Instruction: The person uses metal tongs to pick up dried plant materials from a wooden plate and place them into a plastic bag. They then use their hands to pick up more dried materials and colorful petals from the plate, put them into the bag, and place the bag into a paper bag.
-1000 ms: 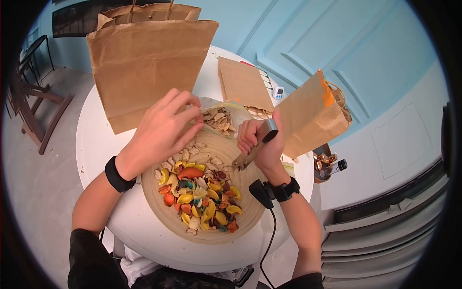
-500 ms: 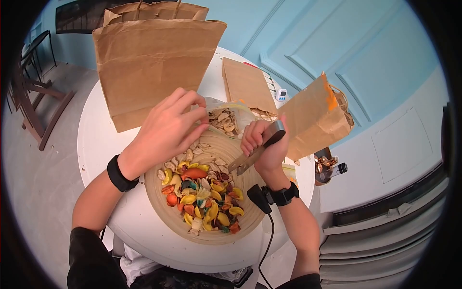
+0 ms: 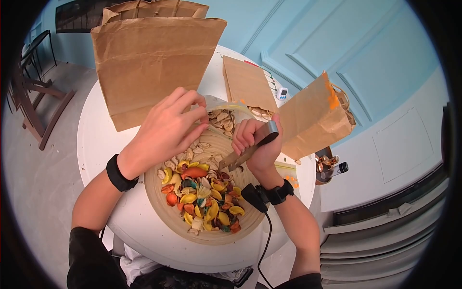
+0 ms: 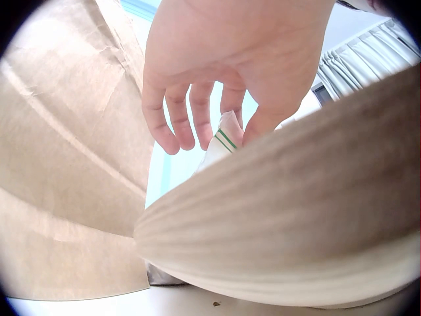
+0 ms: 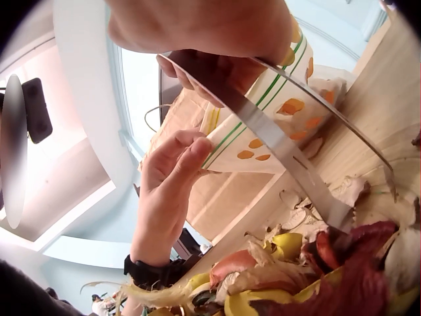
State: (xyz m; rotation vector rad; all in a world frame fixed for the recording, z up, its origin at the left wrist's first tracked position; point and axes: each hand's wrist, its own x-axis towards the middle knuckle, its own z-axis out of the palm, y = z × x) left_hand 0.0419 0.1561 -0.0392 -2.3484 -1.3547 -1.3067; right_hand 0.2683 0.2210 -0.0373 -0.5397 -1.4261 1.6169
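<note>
My left hand [image 3: 168, 123] pinches the rim of a zip bag [image 5: 227, 155] printed with orange spots and green lines. Pale dried slices [image 3: 221, 120] show inside the bag at the plate's far side. In my right hand [image 3: 260, 144] I grip metal tongs [image 3: 240, 159], their tips low over the far right part of a heap of dried potpourri [image 3: 202, 202]. The right wrist view shows the two tongs' arms spread, with the nearer tip down among pale and dark red pieces. The heap of yellow, orange, red and teal pieces lies on a round wooden plate [image 3: 252, 216].
A large brown paper bag [image 3: 154, 67] stands behind my left hand. A flat paper bag [image 3: 248, 86] and a third paper bag [image 3: 308, 118] lie at the back and right of the round white table [image 3: 96, 139]. A small white timer [image 3: 282, 93] sits between them.
My right hand and the tongs have shifted left, toward the pale pieces at the heap's far edge. The left hand keeps its hold on the bag's rim.
</note>
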